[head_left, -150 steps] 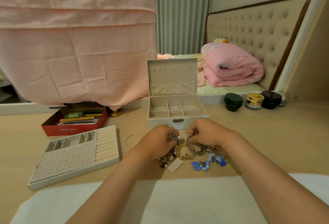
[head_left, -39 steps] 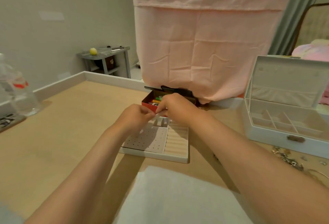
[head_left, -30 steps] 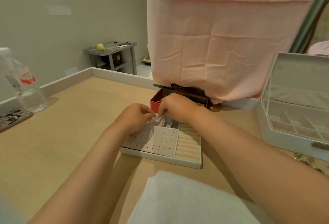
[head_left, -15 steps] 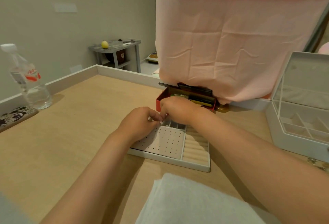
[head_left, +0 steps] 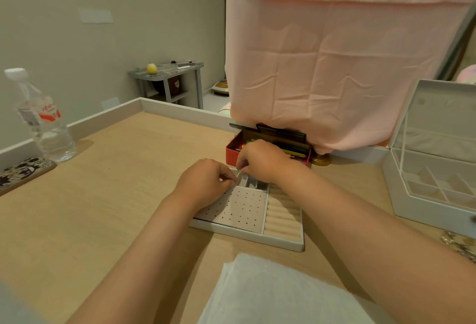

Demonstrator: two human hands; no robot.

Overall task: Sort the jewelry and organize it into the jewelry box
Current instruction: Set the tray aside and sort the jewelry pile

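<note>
Nearby, at the front edge of the desk (head_left: 103, 208), lies a soft white cloth (head_left: 270, 295), folded flat. Just beyond it sits the tray (head_left: 244, 236), a shallow white rectangle with stiff walls that looks made to fit the jewelry box. It has a pale panel pricked with rows of small holes, a bank of plump beige rolls on its right side, and a row of small square compartments at its far end.

Both hands work over those compartments. The left hand (head_left: 206, 182) and the right hand (head_left: 260, 161) have their fingers curled in with the tips almost meeting, as if pinching something tiny. Whether either truly holds anything, I cannot tell.

I judge the step to be seating a small piece in the tray, early in the sort. The jewelry (head_left: 458, 246) that shows, a tangle of bright metal links, lies on the desk at the far right, well apart from the tray. The next move calls for a fine fingertip placement, then a reach to the right for another piece.

Behind the hands, a red box (head_left: 231, 155) holds pens. To the right the jewelry box (head_left: 425, 218) stands open, hard and white, with its lid upright and thin dividers inside. Far left stands a clear plastic bottle (head_left: 43, 123), and behind everything hangs a creased pink curtain (head_left: 334, 66).
</note>
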